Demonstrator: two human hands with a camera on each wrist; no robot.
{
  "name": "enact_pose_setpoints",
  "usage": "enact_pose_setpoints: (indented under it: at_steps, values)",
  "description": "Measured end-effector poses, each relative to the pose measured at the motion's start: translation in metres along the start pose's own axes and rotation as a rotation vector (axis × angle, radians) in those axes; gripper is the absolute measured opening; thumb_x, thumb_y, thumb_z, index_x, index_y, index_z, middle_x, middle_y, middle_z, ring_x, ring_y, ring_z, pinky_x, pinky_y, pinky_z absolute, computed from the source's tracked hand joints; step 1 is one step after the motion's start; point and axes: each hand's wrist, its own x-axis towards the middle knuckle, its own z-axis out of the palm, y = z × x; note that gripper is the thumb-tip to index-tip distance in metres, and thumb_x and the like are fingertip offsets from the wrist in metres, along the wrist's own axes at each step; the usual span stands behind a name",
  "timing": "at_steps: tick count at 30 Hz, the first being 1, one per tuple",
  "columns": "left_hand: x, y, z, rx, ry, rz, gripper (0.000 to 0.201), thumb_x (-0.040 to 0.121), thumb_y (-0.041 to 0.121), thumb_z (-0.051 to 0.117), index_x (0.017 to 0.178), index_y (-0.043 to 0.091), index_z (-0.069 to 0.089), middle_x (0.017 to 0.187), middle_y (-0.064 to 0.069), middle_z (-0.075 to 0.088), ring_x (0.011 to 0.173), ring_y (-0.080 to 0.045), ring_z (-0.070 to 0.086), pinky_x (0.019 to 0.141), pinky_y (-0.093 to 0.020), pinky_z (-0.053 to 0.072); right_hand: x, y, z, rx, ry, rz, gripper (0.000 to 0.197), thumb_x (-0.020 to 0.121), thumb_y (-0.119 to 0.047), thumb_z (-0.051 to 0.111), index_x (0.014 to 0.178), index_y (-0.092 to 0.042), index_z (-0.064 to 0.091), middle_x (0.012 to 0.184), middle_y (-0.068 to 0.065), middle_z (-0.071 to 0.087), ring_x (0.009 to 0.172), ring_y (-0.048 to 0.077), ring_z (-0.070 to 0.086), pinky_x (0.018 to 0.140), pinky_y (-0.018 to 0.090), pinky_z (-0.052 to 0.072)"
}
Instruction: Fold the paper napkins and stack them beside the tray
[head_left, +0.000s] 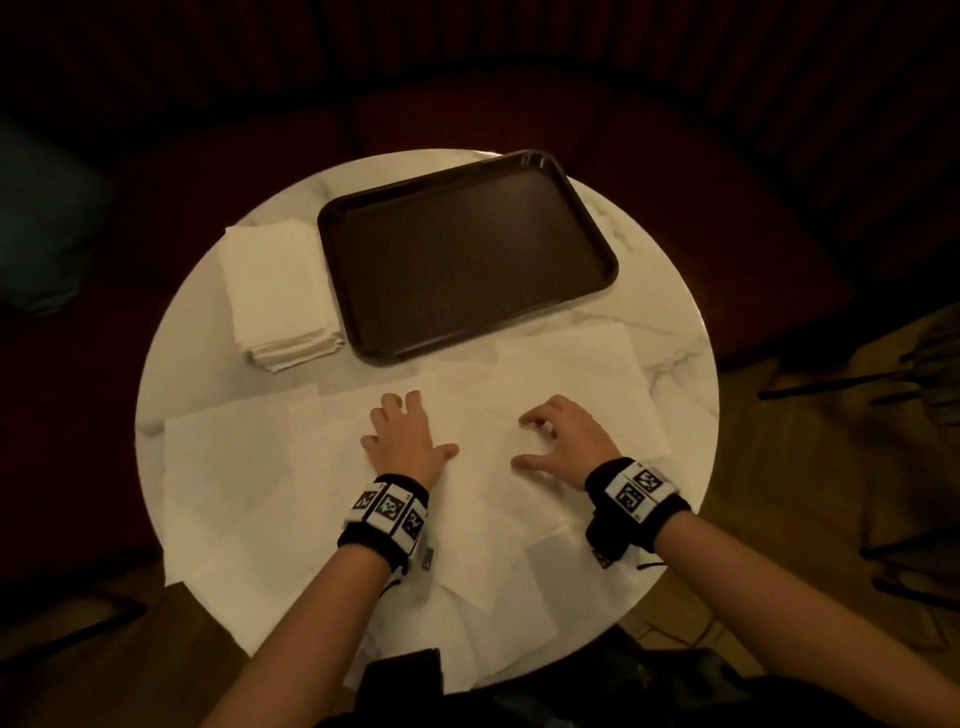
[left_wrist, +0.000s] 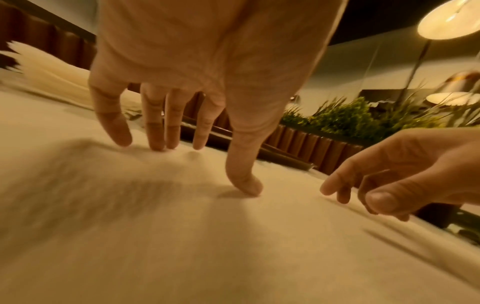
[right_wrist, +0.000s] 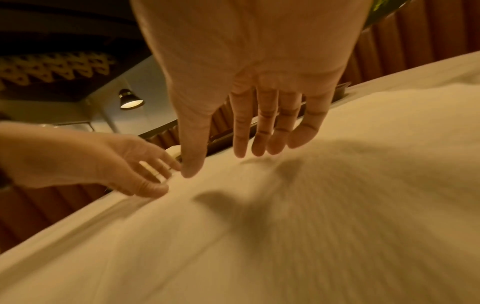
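Observation:
Several unfolded white paper napkins (head_left: 483, 467) lie overlapping across the near half of the round table. My left hand (head_left: 408, 431) rests flat on one of them, fingers spread; in the left wrist view its fingertips (left_wrist: 158, 144) and thumb press the paper. My right hand (head_left: 561, 441) sits a hand's width to the right on the same spread, fingers loosely bent and holding nothing; the right wrist view shows its fingers (right_wrist: 259, 133) nearly straight just over the sheet. A stack of folded napkins (head_left: 275, 291) stands left of the empty dark brown tray (head_left: 467, 260).
The white marble table (head_left: 675, 291) is small; napkins hang over its near edge. A black object (head_left: 405, 670) lies at the near rim. Dark red seating surrounds the far side, and dark furniture legs (head_left: 831, 387) stand to the right.

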Motion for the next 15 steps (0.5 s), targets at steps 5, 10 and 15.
enact_pose_setpoints:
  at_steps: [5,10,15]
  values:
    - [-0.001,-0.001,-0.001,-0.051,-0.003,-0.030,0.084,0.072,0.047,0.079,0.137,0.016,0.036,0.135,-0.011,0.041,0.125,-0.031,0.038,0.098,-0.044,0.037,-0.003,-0.003,0.015,-0.078,0.051,0.027,0.059,0.064,-0.051,0.078,0.113,-0.028,0.053,0.114,-0.006,0.044,0.105,0.018,0.042,0.089,0.034,0.043]
    - [0.001,-0.008,-0.001,-0.200,-0.009,-0.078,0.079,0.065,0.045,0.085,0.127,0.018,0.044,0.126,-0.005,0.055,0.121,-0.027,0.046,0.096,-0.043,0.035,-0.003,-0.007,0.015,-0.087,0.028,0.051,0.050,0.065,-0.050,0.076,0.105,-0.027,0.057,0.113,-0.004,0.043,0.105,0.020,0.040,0.091,0.036,0.042]
    - [-0.004,-0.021,-0.006,-0.530,-0.006,-0.011,0.038,0.070,0.033,0.083,0.100,0.013,0.070,0.100,-0.003,0.071,0.098,-0.026,0.064,0.086,-0.038,0.050,-0.001,-0.013,0.007,-0.007,0.007,-0.002,0.028,0.071,-0.042,0.077,0.089,-0.023,0.066,0.103,-0.001,0.053,0.099,0.019,0.046,0.086,0.034,0.042]
